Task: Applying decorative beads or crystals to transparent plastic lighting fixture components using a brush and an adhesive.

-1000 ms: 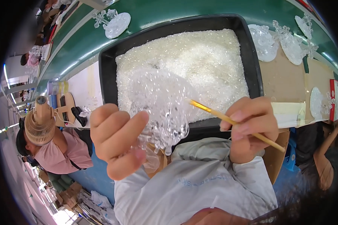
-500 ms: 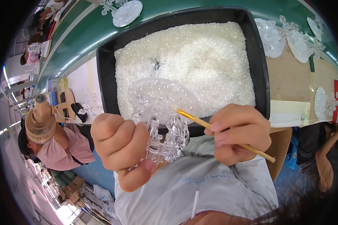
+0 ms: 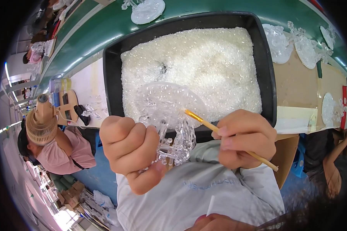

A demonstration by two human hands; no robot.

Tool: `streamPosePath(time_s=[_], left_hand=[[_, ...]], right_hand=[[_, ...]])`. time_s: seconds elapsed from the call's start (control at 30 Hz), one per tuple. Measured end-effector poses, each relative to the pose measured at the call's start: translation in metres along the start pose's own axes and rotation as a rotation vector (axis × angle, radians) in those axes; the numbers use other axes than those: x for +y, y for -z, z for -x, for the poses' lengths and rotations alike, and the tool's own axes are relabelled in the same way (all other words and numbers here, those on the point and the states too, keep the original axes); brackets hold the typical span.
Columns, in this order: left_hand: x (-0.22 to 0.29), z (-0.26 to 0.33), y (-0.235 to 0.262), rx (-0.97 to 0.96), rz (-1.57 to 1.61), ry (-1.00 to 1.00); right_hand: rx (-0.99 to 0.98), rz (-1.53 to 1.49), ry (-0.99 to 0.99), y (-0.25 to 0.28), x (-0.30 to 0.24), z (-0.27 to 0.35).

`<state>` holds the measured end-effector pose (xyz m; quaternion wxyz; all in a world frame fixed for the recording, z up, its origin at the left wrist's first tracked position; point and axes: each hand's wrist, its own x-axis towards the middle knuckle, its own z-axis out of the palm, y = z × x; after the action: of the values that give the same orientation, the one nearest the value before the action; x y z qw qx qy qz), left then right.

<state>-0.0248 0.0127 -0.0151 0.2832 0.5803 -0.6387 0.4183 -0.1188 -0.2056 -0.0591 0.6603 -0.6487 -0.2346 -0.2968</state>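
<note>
Left hand (image 3: 131,150) curled tight around the stem of a clear plastic ornament (image 3: 169,123), held just above the near rim of a black tray (image 3: 112,73) heaped with small clear beads (image 3: 208,65). Ornament's round disc tilted over the beads, its knobbly lower part gripped between thumb and closed fingers. Right hand (image 3: 243,138) pinched shut on a thin yellow brush (image 3: 227,134), tip touching the ornament's disc, handle slanting down and to the right past the knuckles. More clear ornaments (image 3: 293,42) laid out on brown card (image 3: 300,84) to the right of the tray, another (image 3: 146,9) on the green bench (image 3: 92,34) beyond. A person in a pink shirt (image 3: 58,154) seated at left beside a small beige fan (image 3: 40,125).
</note>
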Motion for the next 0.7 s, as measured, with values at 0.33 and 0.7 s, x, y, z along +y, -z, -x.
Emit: streamPosePath(time_s=[0.33, 0.7], left_hand=[[-0.001, -0.004, -0.002, -0.002, 0.021, -0.040], [-0.004, -0.004, -0.006, 0.018, 0.043, -0.110]], right_hand=[[-0.068, 0.003, -0.019, -0.002, -0.003, -0.006], [-0.053, -0.015, -0.048, -0.007, -0.003, -0.014]])
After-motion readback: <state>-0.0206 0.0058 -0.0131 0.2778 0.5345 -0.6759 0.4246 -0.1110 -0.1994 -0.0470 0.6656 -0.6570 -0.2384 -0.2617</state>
